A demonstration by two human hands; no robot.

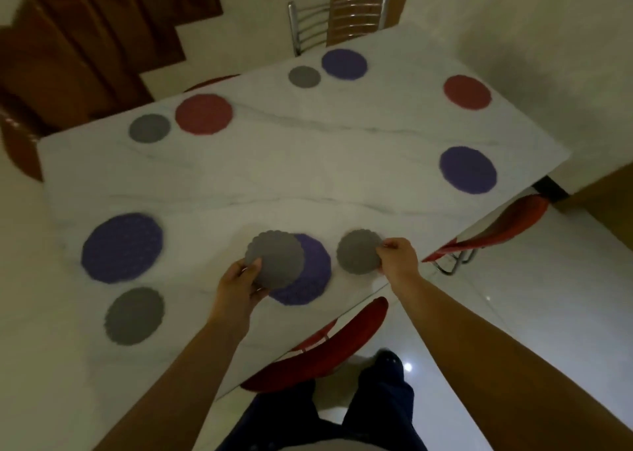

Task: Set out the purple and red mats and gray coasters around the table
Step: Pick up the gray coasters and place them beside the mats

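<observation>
My left hand (239, 281) grips a gray coaster (275, 258) held above a purple mat (308, 272) near the table's front edge. My right hand (399, 257) pinches a second gray coaster (358, 251) just right of that mat, low over the white marble table (291, 176). Round the table lie other purple mats (121, 247) (467, 170) (343, 64), red mats (203, 114) (467, 92) and gray coasters (134, 315) (149, 127) (304, 76).
Red-seated chairs (318, 347) (493, 231) are tucked at the table's near side, just before my legs. A chrome-backed chair (339, 15) stands at the far end. Wooden stairs (85, 39) rise at the back left, and a wall runs along the right.
</observation>
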